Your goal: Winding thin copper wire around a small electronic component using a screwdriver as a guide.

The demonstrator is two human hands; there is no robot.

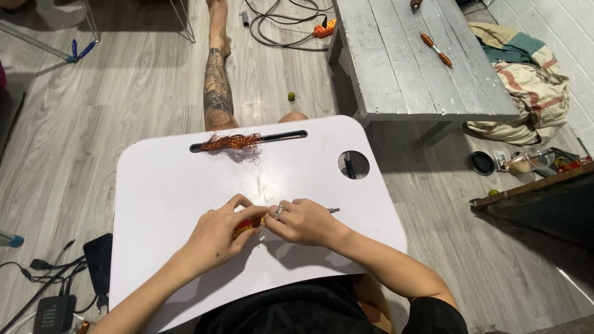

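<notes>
1. Left hand point(219, 232): fingers curled closed around a small red-and-yellow object point(242, 225), only partly visible; resting on the white lap tray point(161, 204), near its front-centre.
2. Right hand point(303, 221): fingers bent and closed, a ring on one finger, fingertips meeting the left hand's at the small object; a thin grey metal tip point(333, 210) sticks out past its knuckles, so it grips a slim tool whose body is hidden.
3. Red-and-yellow object: pinched between both hands, just above the tray surface; its kind cannot be told.
4. White lap tray: landmark; rounded corners, a long slot along its far edge and a round cup hole point(353, 164) at its far right corner.
5. Slot contents: a tangle of copper wire point(231, 142) lies on and in the slot's left half; the right half shows only dark gap.
6. Cup hole contents: floor and a dark stick-like shape seen through it.
7. Grey wooden table point(396, 68): beyond the tray's far right corner; two orange-handled tools point(436, 51) lie on it.
8. Crumpled cloth point(526, 80): right of that table, well apart from the tray.
9. Black devices and cables point(55, 291): on the floor just left of the tray's near edge.
10. Tattooed leg point(216, 80): stretched on the floor beyond the tray's far edge.
</notes>
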